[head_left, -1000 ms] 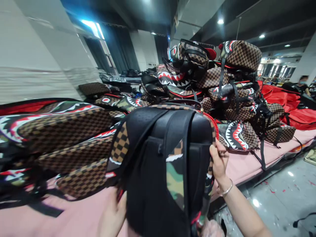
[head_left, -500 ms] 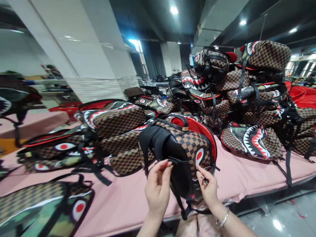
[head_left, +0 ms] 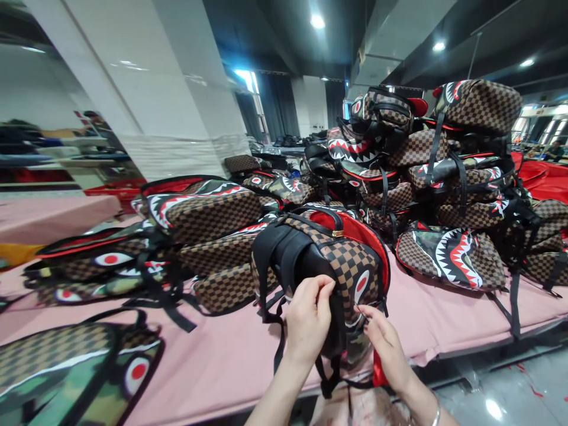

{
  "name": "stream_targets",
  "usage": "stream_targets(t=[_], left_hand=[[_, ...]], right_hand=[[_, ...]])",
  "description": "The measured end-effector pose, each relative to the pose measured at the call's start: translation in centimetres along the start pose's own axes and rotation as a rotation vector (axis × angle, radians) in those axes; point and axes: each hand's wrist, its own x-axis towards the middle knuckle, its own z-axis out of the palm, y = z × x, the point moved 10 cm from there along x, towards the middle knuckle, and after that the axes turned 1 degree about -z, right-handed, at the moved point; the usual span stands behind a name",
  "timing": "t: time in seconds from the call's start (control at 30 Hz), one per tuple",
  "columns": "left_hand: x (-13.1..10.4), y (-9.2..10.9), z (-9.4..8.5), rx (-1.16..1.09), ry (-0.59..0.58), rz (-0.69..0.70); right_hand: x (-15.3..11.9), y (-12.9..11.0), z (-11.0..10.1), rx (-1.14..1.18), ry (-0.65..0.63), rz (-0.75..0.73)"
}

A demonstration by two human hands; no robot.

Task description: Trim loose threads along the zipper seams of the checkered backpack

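Backpack, brown check with black back panel (head_left: 350, 260): one, on the near edge of the pink-covered table (head_left: 217, 361), directly before the person; top open, red lining showing, red-and-white eye patch on its side.
Left hand (head_left: 308, 319): in front of the black panel, thumb and fingertips pinched together; whether a thread or a bit of cloth lies between them, cannot be told.
Right hand (head_left: 387, 346): beside the eye patch, fingertips pinched on a small dark item (head_left: 365, 317), too small to identify. Bracelet (head_left: 437, 414) at the wrist, cut off by the lower edge.
Red strip (head_left: 378, 370): hanging just beside the right hand; its upper end hidden.
Stacked bags (head_left: 208, 213): to the left and behind, close to the backpack, straps trailing on the cloth.
Camouflage-and-check bag (head_left: 66, 367): near left corner, cut off by the frame.
Shark-mouth bag (head_left: 452, 257): lying flat on the right, near the backpack.
Tall pile of bags (head_left: 426, 154): behind, right; lower items overlap, count uncertain.
Red bags (head_left: 544, 177): far right, partly cut off.
Pillar (head_left: 173, 77): white, behind the left stack, blocking part of the room.
Backpack's lower front: partly covered by both hands; contents not discernible.
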Motion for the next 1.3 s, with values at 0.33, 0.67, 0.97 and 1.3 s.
stream_targets(t=[0.33,0.67,0.97,1.3], left_hand=[[-0.6,-3.1,2.6,-0.668,-0.221,-0.303],[-1.0,-3.8,3.1,-0.743,-0.254,-0.321],[-1.1,-3.6,3.0,-0.686,-0.268,-0.293],[1.9,2.2,-2.0,-0.325,-0.206,0.153]], right_hand=[[0.0,-1.3,4.2,0.517,-0.304,0.254],[0.5,-1.2,5.6,0.526,-0.274,0.321],[1.1,-1.4,5.5,0.504,-0.222,0.288],[2.0,-3.9,3.2,0.325,-0.170,0.036]])
